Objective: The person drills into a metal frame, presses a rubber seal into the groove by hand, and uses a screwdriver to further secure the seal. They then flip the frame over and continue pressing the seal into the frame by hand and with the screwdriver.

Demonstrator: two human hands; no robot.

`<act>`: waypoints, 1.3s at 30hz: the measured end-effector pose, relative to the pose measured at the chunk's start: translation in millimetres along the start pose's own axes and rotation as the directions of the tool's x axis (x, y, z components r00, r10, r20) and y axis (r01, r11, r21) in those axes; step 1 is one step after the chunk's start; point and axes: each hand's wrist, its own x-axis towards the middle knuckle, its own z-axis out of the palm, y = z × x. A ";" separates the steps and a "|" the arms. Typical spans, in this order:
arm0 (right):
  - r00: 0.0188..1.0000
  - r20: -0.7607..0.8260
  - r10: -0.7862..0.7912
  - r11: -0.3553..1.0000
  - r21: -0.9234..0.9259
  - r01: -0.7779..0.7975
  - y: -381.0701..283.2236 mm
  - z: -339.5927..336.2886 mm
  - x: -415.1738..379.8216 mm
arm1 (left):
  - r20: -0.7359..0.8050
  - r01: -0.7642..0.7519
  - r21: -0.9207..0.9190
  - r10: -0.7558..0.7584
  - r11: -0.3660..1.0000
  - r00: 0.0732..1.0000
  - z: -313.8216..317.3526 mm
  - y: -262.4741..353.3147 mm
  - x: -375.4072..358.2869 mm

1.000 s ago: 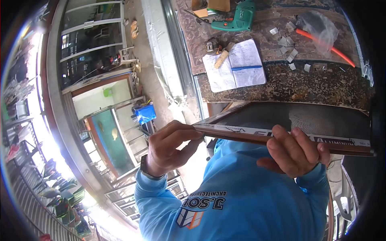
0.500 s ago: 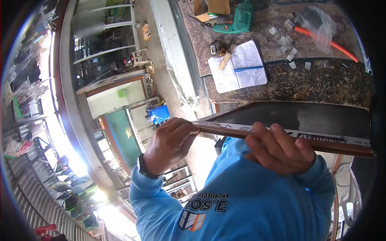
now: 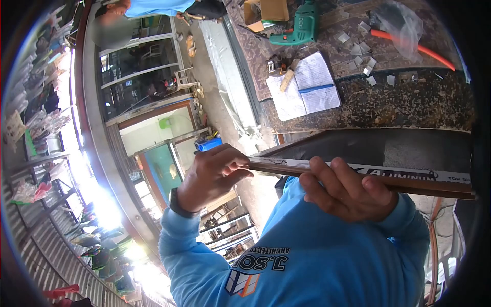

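Note:
A brown aluminum screen frame (image 3: 424, 185) with dark mesh (image 3: 409, 146) is held at my chest, its near bar running across the view. A white printed strip reading "ALUMINUM" lies along that bar. My right hand (image 3: 353, 192), palm turned up, grips the bar near its middle with fingers over the edge. At the bar's left end, my left hand (image 3: 212, 176) has its fingers curled at the corner, thumb just below. Whether a bit of film is between those fingertips is too small to tell. A dark watch (image 3: 181, 204) is on the left wrist.
Beyond the frame stands a worn table (image 3: 368, 115) with an open notebook (image 3: 319, 77), blue pen (image 3: 315, 88), green drill (image 3: 302, 28), small metal pieces (image 3: 358, 48), an orange tube (image 3: 434, 57) and a clear plastic bag (image 3: 401, 30). Another person (image 3: 158, 6) is at the upper left.
My left thumb has come away from the fingers and dropped lower at the frame's corner. My right hand has shifted slightly left. Another person in blue has come into view at the upper left.

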 end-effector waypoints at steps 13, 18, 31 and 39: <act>1.000 -0.012 -0.008 1.000 -0.013 0.008 -1.8 2.3 1.6 | 0.124 -0.090 0.024 0.086 0.996 0.989 -6.9 -10.7 10.6; 0.999 -0.047 0.001 0.999 -0.035 -0.003 -4.4 7.4 0.7 | 0.042 -0.418 0.239 0.421 0.876 0.906 2.2 -21.4 1.3; 0.994 -0.107 -0.036 0.996 -0.079 0.028 -3.0 13.2 1.3 | -0.004 -0.462 0.311 0.487 0.831 0.873 9.0 -21.6 -3.0; 0.998 -0.055 0.019 0.998 -0.054 -0.022 -7.1 9.1 -0.1 | -0.156 -0.349 0.158 0.372 0.924 0.915 12.6 -22.9 -1.9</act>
